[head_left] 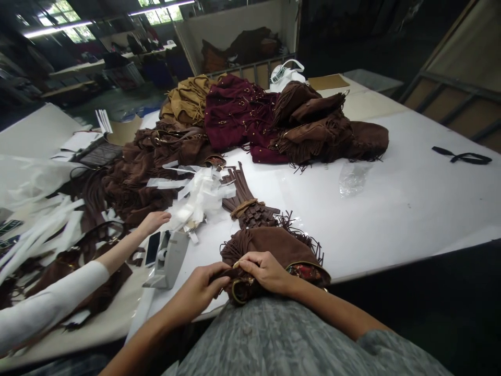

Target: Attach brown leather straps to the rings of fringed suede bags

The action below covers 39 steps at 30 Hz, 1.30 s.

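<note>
A brown fringed bag [274, 243] lies at the table's near edge, against my body. Its zipped opening shows a colourful lining on the right, and a gold ring sits at its near left corner. My left hand [199, 290] pinches a brown strap end or tab at that corner. Close beside it, my right hand [264, 270] is closed on the same corner, thumb and fingers pressed together. The exact piece between the fingertips is partly hidden. Just beyond the bag lies a tied bundle of brown straps [248, 201].
Brown, burgundy [230, 109] and tan bags [188, 102] are heaped at the back. White paper strips [199, 196] and a tape dispenser [168, 261] lie to the left. A co-worker's white-sleeved arm [58, 300] reaches in there. A black strap [462, 155] lies far right.
</note>
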Available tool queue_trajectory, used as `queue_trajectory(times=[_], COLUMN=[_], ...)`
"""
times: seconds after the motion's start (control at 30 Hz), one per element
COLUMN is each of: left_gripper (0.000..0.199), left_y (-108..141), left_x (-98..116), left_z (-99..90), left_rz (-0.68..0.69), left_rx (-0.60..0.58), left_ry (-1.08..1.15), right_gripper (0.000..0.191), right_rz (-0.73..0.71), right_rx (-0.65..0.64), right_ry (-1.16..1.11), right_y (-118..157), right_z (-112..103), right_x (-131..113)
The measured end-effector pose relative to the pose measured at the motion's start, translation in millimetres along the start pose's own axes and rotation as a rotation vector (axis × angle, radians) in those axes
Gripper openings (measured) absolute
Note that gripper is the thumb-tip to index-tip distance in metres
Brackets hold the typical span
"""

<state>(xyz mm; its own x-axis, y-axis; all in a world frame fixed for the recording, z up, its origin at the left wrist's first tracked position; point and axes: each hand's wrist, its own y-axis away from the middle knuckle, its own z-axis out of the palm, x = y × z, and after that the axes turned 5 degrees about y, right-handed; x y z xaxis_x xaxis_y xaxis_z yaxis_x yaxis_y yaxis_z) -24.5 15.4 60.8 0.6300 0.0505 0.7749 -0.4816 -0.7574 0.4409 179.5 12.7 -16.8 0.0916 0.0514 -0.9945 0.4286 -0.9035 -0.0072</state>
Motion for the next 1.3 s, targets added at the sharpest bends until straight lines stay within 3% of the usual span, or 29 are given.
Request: queue_trajectory(times=[0.07,0.2,0.27,0.37,0.43,0.53,0.63,0.7,0.8,0.9,1.07,1.2,1.3], left_gripper=[0.031,0.036,0.033,0.028,0.025,0.024,0.03,0.031,0.039,0.038,0.041,0.046,0.043], left_y=[-5,-13,-16,-19,-18,-14,-13,-16,-24,-30,-32,-32,-34], left_x=[-1,-4,0,16,28,41,39,32,22,24,34,28,20], left_z=[-16.6,-45.8,-54.9,-59.7,-56.6,-40.6,-10.5,13.7,43.9,53.1,31.0,11.3,2.3], left_rz=[-0.117,-0.139,-0.088,-0.02,0.029,0.122,0.205,0.218,0.157,0.109,0.178,0.205,0.168], left_rx=[-0.094,-0.044,-0.021,0.086,0.228,0.464,0.624,0.657,0.586,0.482,0.335,0.17,0.127], left_ry=[0.089,-0.001,-0.095,-0.273,-0.392,-0.463,-0.369,-0.228,0.111,0.492,0.856,0.883,0.825], right_gripper=[0.04,0.035,0.027,0.018,0.018,0.023,0.03,0.032,0.031,0.028,0.028,0.03,0.029], right_rz=[0.079,0.096,-0.004,-0.163,-0.214,-0.245,-0.304,-0.354,-0.395,-0.344,-0.36,-0.419,-0.426], right_rx=[-0.055,-0.245,-0.19,0.018,0.179,0.392,0.565,0.646,0.703,0.777,0.819,0.79,0.815], right_ry=[-0.108,-0.142,-0.013,0.309,0.486,0.555,0.514,0.497,0.416,0.273,0.263,0.334,0.38], right_y=[-2,-4,-5,-12,-21,-41,-59,-65,-68,-71,-78,-78,-77], right_z=[-2,-8,-5,3,8,8,-2,-9,-22,-40,-67,-71,-69], right_x=[8,14,11,7,6,5,-5,-16,-34,-49,-61,-60,-57])
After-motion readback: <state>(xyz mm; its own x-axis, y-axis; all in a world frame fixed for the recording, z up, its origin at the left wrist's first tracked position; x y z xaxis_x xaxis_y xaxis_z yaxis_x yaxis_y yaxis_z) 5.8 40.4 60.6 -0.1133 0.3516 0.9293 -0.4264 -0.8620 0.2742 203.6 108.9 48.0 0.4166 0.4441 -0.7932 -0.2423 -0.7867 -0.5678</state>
